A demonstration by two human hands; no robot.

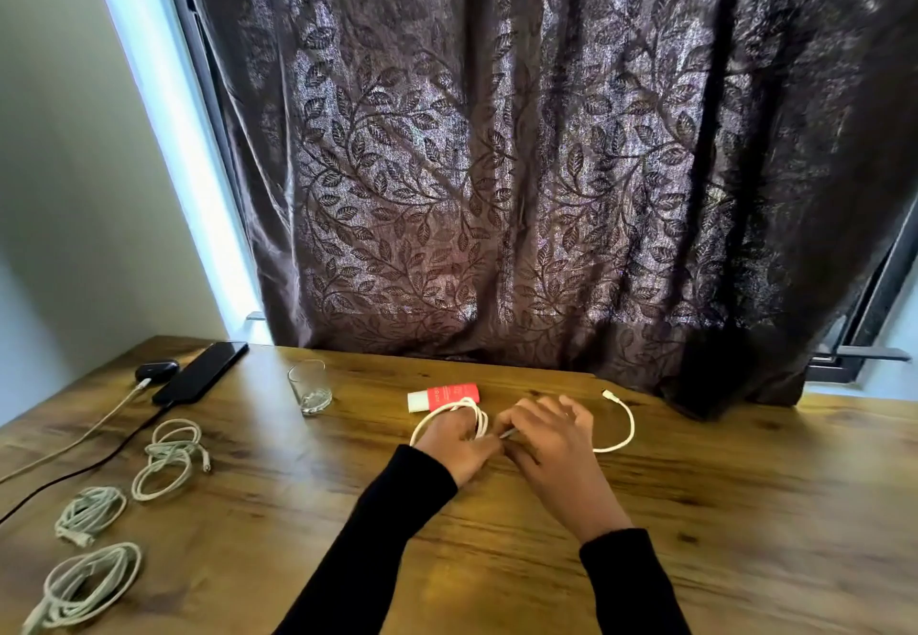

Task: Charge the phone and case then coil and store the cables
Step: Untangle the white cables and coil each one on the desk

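Two hands: the left hand [459, 440] holds loops of the white cable [627, 428]; the right hand [546, 431] seems to pinch it, blurry.
Where: mid desk [745, 510], by a red tube [443, 396].
Feel: light, soft, bendy.
Hold: grab the loose end near the plug [608, 393].

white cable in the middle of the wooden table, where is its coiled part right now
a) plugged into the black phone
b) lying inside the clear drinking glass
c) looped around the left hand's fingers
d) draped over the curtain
c: the white cable has its loops wound around the fingers of the left hand, while the right hand handles the strand beside it and the free plug end lies on the wooden table.
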